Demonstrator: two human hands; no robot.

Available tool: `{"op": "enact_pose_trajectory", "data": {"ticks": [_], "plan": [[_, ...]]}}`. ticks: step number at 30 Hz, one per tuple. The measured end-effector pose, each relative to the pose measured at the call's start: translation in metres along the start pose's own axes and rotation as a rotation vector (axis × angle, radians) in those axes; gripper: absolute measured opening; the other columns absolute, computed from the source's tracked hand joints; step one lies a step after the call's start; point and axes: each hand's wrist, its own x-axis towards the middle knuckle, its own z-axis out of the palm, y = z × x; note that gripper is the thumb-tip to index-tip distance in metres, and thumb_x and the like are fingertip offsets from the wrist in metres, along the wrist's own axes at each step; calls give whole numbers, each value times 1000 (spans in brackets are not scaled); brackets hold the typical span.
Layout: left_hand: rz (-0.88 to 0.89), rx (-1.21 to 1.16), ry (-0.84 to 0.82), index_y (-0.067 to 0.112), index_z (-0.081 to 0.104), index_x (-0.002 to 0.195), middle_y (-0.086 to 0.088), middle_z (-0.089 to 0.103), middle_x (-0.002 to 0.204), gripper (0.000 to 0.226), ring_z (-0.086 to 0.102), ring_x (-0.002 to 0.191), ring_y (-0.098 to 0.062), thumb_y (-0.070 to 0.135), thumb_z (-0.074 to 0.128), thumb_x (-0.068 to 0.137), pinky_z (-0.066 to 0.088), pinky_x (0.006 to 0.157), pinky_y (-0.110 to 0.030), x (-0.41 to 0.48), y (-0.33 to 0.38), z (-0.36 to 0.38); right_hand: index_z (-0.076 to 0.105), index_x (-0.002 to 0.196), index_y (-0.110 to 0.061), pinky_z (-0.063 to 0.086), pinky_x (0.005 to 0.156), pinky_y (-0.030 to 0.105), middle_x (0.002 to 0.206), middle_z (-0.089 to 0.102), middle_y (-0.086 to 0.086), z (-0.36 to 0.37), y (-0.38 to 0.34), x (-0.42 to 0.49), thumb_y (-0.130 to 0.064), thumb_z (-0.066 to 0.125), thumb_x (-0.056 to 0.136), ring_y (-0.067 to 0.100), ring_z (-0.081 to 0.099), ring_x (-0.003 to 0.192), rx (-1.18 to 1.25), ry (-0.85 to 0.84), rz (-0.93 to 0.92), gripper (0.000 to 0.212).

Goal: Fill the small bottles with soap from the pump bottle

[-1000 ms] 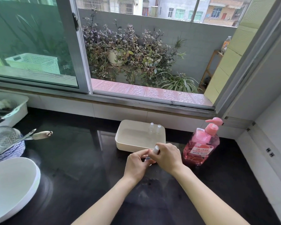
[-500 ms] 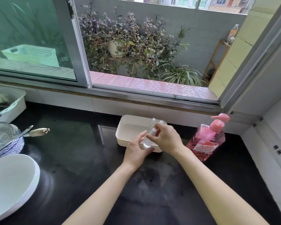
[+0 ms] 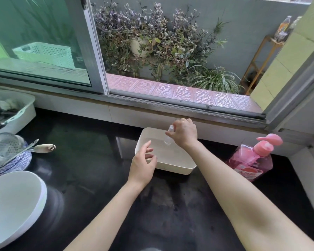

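Note:
A small clear bottle [image 3: 169, 135] stands upright inside the cream tray [image 3: 172, 167] near its far side, and my right hand [image 3: 184, 134] grips it by the top. Other small bottles in the tray are hidden behind that hand. My left hand [image 3: 142, 164] hovers over the tray's near left corner with fingers spread and nothing in it. The pink pump bottle [image 3: 253, 159] of soap stands on the black counter to the right of the tray, apart from both hands.
A white bowl [image 3: 13, 203] sits at the near left edge. Behind it a strainer with a handle [image 3: 42, 148] rests on a patterned plate [image 3: 16, 163], and a white bin [image 3: 16, 115] holds utensils. The window sill [image 3: 179, 107] runs just behind the tray.
My right hand has carried the small bottle from the counter in front of the tray into the tray's far side. My left hand let go of it and now hovers open.

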Motion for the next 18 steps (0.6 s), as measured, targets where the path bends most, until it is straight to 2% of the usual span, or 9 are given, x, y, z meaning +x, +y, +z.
{"op": "enact_pose_trajectory", "data": {"ticks": [6,10,18], "plan": [[-9,8,11,22,42,137,2,59,119,51,57,91,2,14,56,89,42,82,-17,8,0,-1,68,103,-21,32,91,37,108,58,4,21,4,10,-48,60,82,25,41,107,-105,-51,1,35],[-8,21,0,23,42,137,3,59,120,51,56,92,5,15,57,89,41,81,-15,10,-1,1,68,102,-21,30,90,37,107,57,5,28,6,8,-48,59,82,26,41,106,-171,-93,3,35],[29,70,-7,22,44,136,2,59,124,50,55,110,-6,17,58,88,42,92,-21,11,-2,3,66,106,-22,30,91,39,107,58,4,24,8,5,-53,60,81,26,43,105,-144,-84,-23,40]]}}
